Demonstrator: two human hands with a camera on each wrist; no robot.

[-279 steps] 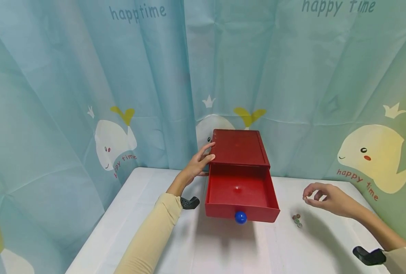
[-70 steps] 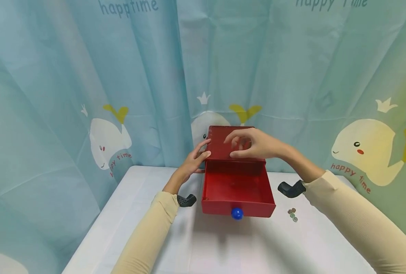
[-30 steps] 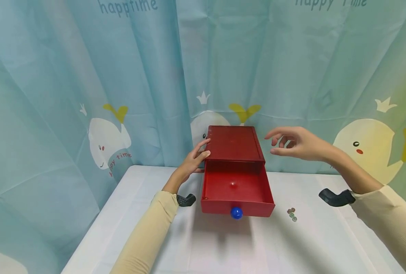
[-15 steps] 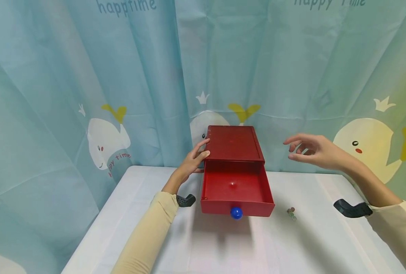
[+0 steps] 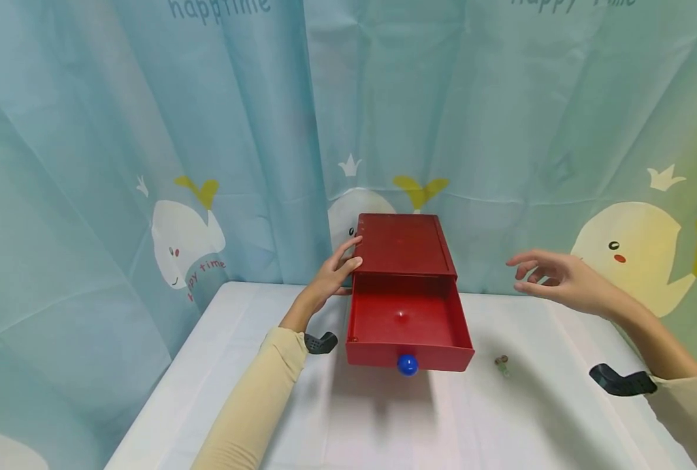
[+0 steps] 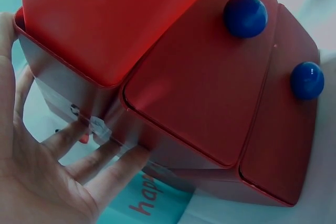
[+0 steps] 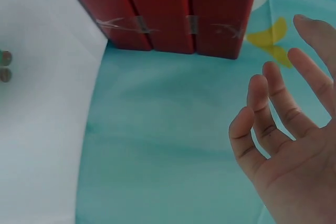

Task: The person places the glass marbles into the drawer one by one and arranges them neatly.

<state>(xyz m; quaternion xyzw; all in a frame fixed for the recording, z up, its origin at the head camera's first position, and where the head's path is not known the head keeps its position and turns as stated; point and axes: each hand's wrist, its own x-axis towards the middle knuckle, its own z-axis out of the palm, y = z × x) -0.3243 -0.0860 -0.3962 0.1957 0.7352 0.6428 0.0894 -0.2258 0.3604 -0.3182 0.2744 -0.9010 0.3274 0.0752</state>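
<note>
A red drawer unit (image 5: 404, 243) stands at the back of the white table, its top drawer (image 5: 409, 356) pulled out by a blue knob (image 5: 407, 365). One tiny brownish piece (image 5: 353, 339) lies in that drawer's front left corner. My left hand (image 5: 326, 282) rests against the unit's left side, thumb near the top edge; in the left wrist view its fingers spread along the side wall. To the right, my right hand (image 5: 560, 279) hovers with loosely bent fingers and holds nothing. Below and left of it, several small round brown and green pieces (image 5: 502, 363) lie together on the table.
Two lower drawers with blue knobs (image 6: 307, 81) sit closed beneath the pulled-out one. The white tabletop (image 5: 301, 418) ends at a light blue curtain (image 5: 489, 130) with printed whales, close behind the unit.
A tiny piece, pinched in my right hand at first, appears in the drawer's corner. That hand passed over the unit, then swung right and down toward the small pieces. My left hand stayed.
</note>
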